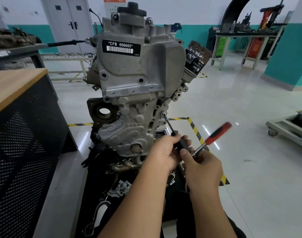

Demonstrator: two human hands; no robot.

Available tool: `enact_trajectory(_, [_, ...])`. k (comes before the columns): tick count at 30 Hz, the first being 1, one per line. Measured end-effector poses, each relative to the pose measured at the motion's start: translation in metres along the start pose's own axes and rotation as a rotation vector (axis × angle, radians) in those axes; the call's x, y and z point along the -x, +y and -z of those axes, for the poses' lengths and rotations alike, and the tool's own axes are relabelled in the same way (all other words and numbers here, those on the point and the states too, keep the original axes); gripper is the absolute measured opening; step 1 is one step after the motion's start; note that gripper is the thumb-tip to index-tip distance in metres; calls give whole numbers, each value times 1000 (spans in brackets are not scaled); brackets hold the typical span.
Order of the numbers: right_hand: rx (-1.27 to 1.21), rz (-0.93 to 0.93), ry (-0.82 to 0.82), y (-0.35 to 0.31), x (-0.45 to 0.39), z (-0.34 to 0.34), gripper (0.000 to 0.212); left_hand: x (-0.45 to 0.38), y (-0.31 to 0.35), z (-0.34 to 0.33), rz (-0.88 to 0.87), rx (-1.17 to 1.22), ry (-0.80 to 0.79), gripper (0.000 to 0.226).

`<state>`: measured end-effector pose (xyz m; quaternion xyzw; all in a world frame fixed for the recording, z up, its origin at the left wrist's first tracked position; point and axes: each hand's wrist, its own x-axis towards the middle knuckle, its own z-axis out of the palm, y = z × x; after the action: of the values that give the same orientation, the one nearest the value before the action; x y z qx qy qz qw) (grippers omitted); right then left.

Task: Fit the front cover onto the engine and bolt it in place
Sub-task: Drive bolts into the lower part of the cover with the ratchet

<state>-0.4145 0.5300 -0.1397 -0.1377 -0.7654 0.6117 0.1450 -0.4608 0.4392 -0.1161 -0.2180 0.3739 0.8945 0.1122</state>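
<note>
Standing to my far left is a bench with a wooden top and perforated black side (25, 134), and just right of it the engine (134, 69) rises upright in the middle of my view, its barcode label facing me. The front cover (129, 129) sits against the lower face of the engine, ribbed and grey, with the crank stub poking out near its bottom edge. My left hand (164, 152) reaches up from below, forearm angled toward the cover's right edge, fingers curled tight around the black extension bar (170, 127). That bar slants up and left to a bolt (163, 114) on the cover's right flange, and its tip seems to be seated on the bolt head, though it is too small to be sure. My right hand (201, 165) is just beside the left, knuckles up, thumb and fingers clamped on the head of the ratchet (213, 136), whose red handle, blurred, sticks out up and right over the glossy floor (249, 117).
</note>
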Motion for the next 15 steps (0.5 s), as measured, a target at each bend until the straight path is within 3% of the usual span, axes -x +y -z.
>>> enact_trajectory(3, [54,73,47,-3,-1,1,30,-3,0,-2,-6,16,-16,16])
enact_trajectory(6, [-233,-162,-53,-2,3,0,43,-11,1,2,-52,23,23,12])
enact_trajectory(11, [-112,-115,-78,2,5,-1,25,-20,8,0,-131,-4,67,23])
enact_trajectory(15, [-229,-215,-96,5,4,-4,22,-36,36,-3,-284,39,143,20])
